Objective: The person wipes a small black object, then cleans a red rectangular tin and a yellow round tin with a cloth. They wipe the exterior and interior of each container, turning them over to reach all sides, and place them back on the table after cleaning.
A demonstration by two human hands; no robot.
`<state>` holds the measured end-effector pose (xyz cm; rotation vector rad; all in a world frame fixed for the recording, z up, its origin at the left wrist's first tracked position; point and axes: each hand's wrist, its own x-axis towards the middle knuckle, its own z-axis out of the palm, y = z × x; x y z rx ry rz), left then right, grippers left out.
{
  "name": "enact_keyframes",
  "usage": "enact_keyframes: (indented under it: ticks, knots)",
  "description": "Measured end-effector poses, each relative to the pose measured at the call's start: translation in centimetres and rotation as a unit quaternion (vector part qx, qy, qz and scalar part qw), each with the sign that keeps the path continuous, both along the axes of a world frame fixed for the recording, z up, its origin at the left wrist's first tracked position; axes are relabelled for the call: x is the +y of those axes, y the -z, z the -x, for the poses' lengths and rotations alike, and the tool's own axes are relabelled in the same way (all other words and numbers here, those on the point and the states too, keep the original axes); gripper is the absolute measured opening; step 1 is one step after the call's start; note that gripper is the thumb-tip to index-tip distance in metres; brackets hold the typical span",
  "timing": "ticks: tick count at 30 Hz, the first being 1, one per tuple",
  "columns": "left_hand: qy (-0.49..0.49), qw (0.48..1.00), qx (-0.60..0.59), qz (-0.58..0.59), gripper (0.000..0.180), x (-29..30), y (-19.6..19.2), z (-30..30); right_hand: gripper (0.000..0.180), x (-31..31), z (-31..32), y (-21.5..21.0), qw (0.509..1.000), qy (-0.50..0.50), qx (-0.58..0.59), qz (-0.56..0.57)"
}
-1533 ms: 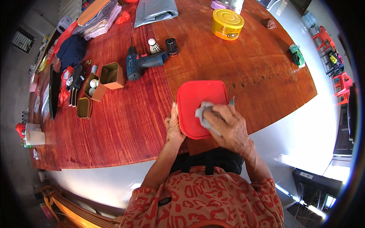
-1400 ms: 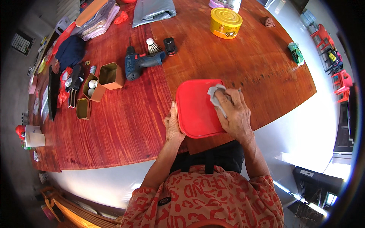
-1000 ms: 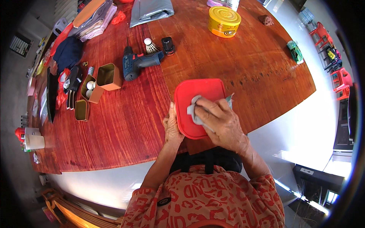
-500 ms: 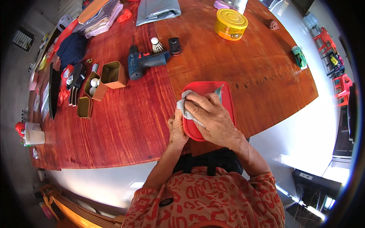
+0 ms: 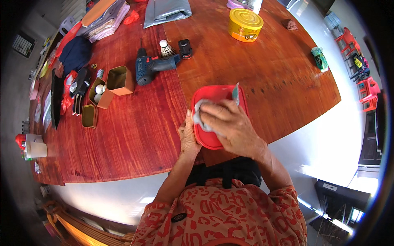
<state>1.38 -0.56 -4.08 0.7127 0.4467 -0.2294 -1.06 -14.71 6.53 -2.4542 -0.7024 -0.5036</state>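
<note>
A red rectangular plastic lid (image 5: 208, 92) with rounded corners is held over the table's near edge; whether a box sits beneath it is hidden. My left hand (image 5: 188, 138) grips its left side, thumb pointing up along the rim. Over the lid's middle, my right hand (image 5: 236, 128) is closed on a pale grey cloth (image 5: 198, 117) pressed against the red surface; its fingers are blurred by motion. A thin blue-green flap (image 5: 235, 93) sticks up at the lid's upper right, partly behind that hand.
On the wooden table (image 5: 139, 139) lie a cordless drill (image 5: 152, 67), a shuttlecock (image 5: 166, 48), a black battery (image 5: 185, 49) and open brown tins (image 5: 120, 80). Farther back are a round yellow tub (image 5: 245, 26), a grey plastic bag (image 5: 168, 12) and folded cloths (image 5: 106, 20). A green packet (image 5: 319, 59) rests at the right.
My right hand has rubbed the cloth slightly across the lid. More of the blue-green flap shows. The left hand keeps its hold, and the whole view has shifted a little.
</note>
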Motion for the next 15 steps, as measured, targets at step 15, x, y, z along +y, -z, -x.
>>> enact_keyframes:
  ticks: [15]
  knots:
    - [0.014, 0.999, 0.018, 0.045, 0.03, 0.4, 0.3, -0.6, 0.038, -5.9, 1.9, 0.4, 0.996, 0.091, 0.008, -0.001]
